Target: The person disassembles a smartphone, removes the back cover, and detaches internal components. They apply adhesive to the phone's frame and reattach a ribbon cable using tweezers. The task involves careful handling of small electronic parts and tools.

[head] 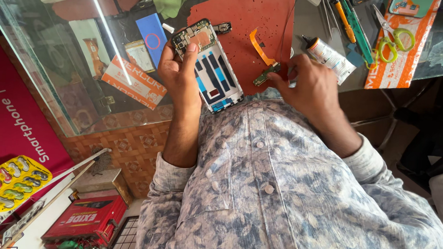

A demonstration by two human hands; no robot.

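Setting: glass-topped counter (58,55) in a repair shop, seen from above; red mat (247,20) lies at the counter's near edge, in front of the person.
Left grip: left hand (181,69) is closed around the phone frame (209,66), thumb laid on the upper part by the board, fingers wrapped behind. Frame is tilted, back open, its lower end overhanging the near edge of the counter.
Right grip: right hand (309,86) rests at the near edge of the mat, fingertips pinched on the small board end of the orange flex cable (263,53). Whether the part is fully lifted or only touched: cannot tell.
Cable: orange ribbon runs up the mat from the fingers, lying flat and apart from the frame.
Near the right hand: glue tube (331,57), just beside the knuckles, nozzle toward the mat.
Far right corner: green-handled scissors (395,37) on an orange card (407,58); screwdrivers (353,20) beside it.
Under the glass, left: boxes and packets, including a blue box (152,35).
Technique: judged from the pose, keep the frame steady in the left hand; handle the flex by its board end only, avoid creasing the ribbon, and keep it off the glue nozzle.
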